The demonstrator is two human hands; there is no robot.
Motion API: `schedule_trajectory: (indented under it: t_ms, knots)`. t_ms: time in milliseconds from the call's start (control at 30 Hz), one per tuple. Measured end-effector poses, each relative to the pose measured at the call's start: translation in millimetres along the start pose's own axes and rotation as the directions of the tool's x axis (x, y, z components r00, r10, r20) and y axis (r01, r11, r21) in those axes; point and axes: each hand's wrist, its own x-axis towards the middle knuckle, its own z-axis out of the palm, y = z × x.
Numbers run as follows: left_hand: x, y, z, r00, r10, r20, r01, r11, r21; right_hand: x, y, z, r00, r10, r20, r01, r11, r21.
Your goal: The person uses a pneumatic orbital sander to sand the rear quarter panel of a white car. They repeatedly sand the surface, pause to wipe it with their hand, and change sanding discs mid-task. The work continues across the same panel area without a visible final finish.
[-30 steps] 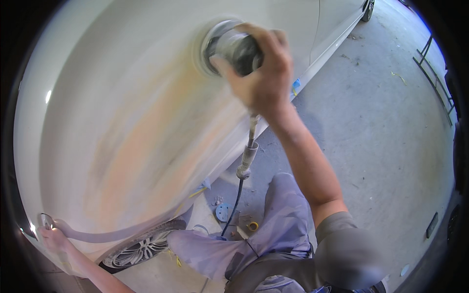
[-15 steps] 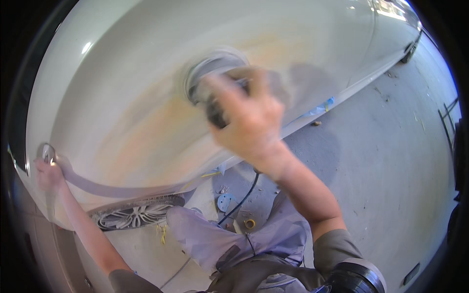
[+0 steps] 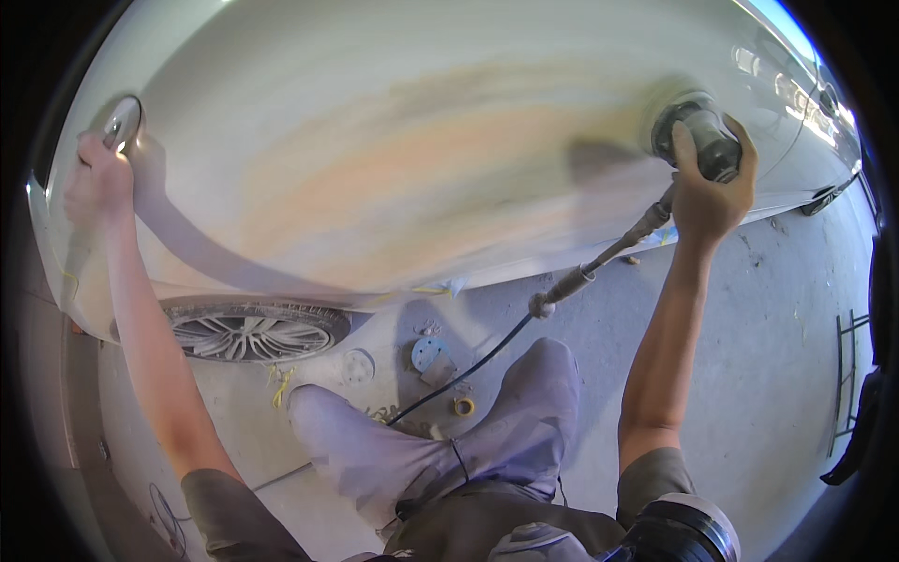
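Before me is a light-coloured car body panel (image 3: 421, 234) with a broad sanded patch in orange and grey bands. My right hand (image 3: 712, 201) grips the dark body of a round air sander (image 3: 704, 139) from below, thumb and fingers round it. Its pad rests against the panel, right of the patch. A hose (image 3: 506, 342) runs from the sander down past my legs. At the panel's left end my left hand (image 3: 101, 178), partly blurred, is closed round a shiny oval-ended thing (image 3: 124, 122); its exact kind is unclear.
Below the panel is the car's wheel (image 3: 248, 332). On the grey floor (image 3: 749, 375) lie a blue sanding disc (image 3: 428, 354), a yellow tape roll (image 3: 464, 406) and scraps. Blue masking film (image 3: 454, 286) hangs from the lower edge. A dark metal frame (image 3: 847, 375) stands far right.
My right hand has carried the sander rightward across the patch. My left hand and the shiny thing appear higher. The view has shifted, showing more floor and the hose.
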Motion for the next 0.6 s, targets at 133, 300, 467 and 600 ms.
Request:
schedule_trajectory:
  t_ms: [133,300,467,600]
  knots:
    - [-5,22,-20,0.999,-0.025,0.023,0.029,0.986,-0.162,-54,-11,17,0.998,-0.02,-0.062,0.018,1.0,-0.025]
    - [-7,31,-36,0.997,0.0,0.077,0.028,0.933,-0.359,-165,-91,59,0.934,-0.35,0.063,0.35,0.937,0.015]
    - [-8,27,-33,0.99,0.109,0.084,-0.066,0.91,-0.409,-269,-198,97,0.872,-0.417,0.255,0.378,0.906,0.188]
    - [-6,21,-27,0.968,0.248,0.041,-0.194,0.842,-0.504,-275,-206,94,0.844,-0.453,0.288,0.419,0.891,0.175]
